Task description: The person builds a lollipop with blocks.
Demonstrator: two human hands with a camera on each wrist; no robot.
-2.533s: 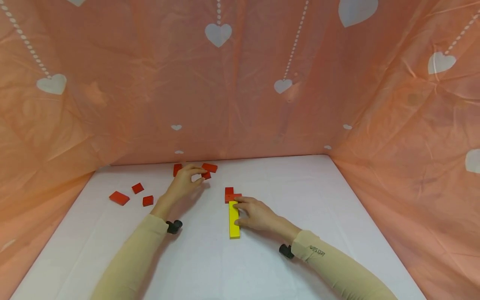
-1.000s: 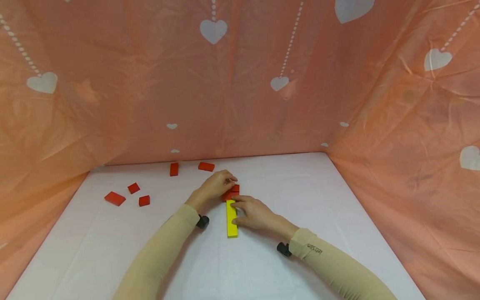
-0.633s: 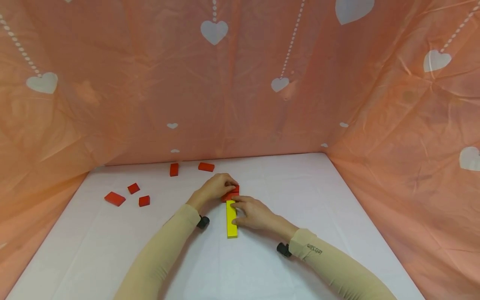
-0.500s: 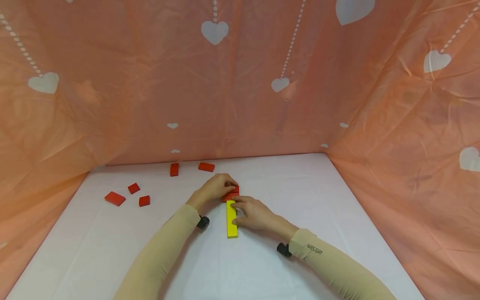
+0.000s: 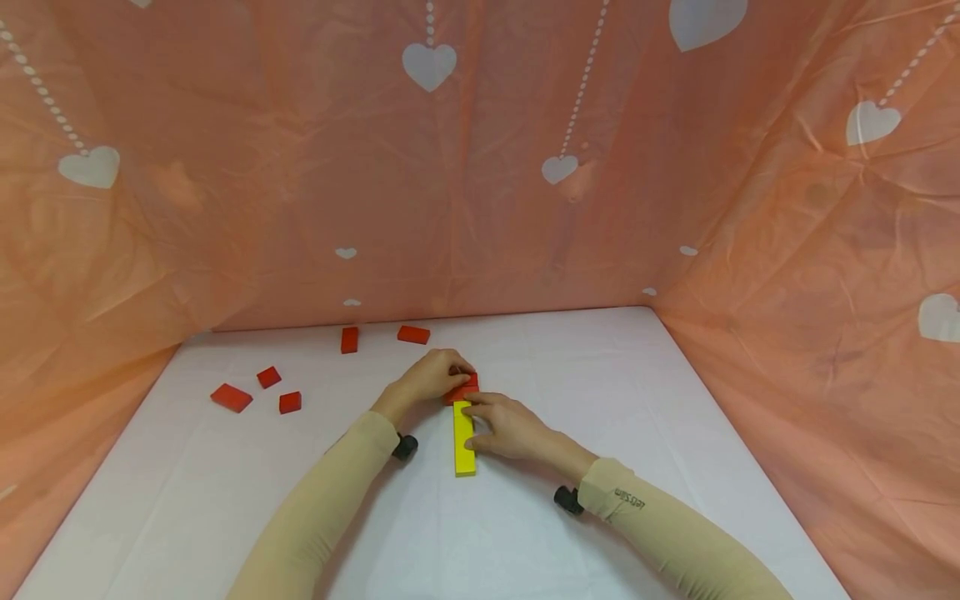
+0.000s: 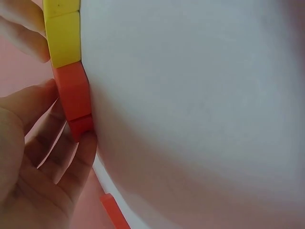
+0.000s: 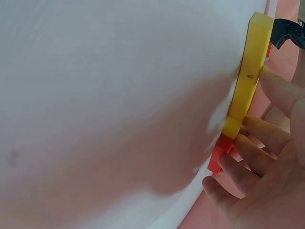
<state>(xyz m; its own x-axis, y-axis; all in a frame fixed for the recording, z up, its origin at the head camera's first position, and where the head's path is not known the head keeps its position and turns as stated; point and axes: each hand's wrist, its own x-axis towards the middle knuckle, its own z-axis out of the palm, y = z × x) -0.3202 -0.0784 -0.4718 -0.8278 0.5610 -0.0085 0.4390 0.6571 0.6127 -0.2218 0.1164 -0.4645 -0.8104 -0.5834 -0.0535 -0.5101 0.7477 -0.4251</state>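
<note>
A long yellow block (image 5: 464, 450) and a small yellow block (image 6: 65, 40) lie end to end on the table, with red blocks (image 5: 459, 397) joined at their far end. My left hand (image 5: 427, 375) pinches a small red block (image 6: 81, 126) at the far end of the group, its thumb against the neighbouring red block. That hand hides part of the red pieces in the head view. My right hand (image 5: 513, 427) lies along the right side, thumb touching the long yellow block and fingertips on the small yellow block and the red pieces.
Near the back edge of the white table (image 5: 600, 400) lie two red blocks, one upright-lying (image 5: 349, 340) and one crosswise (image 5: 413, 334). At the left are a red slab (image 5: 231, 397) and two small red blocks (image 5: 290, 402). A pink curtain (image 5: 510, 233) encloses the table's back and sides.
My left hand has carried a small red block from the back left to the far end of the group and shifted slightly nearer since. The right hand has stayed at the yellow blocks.
</note>
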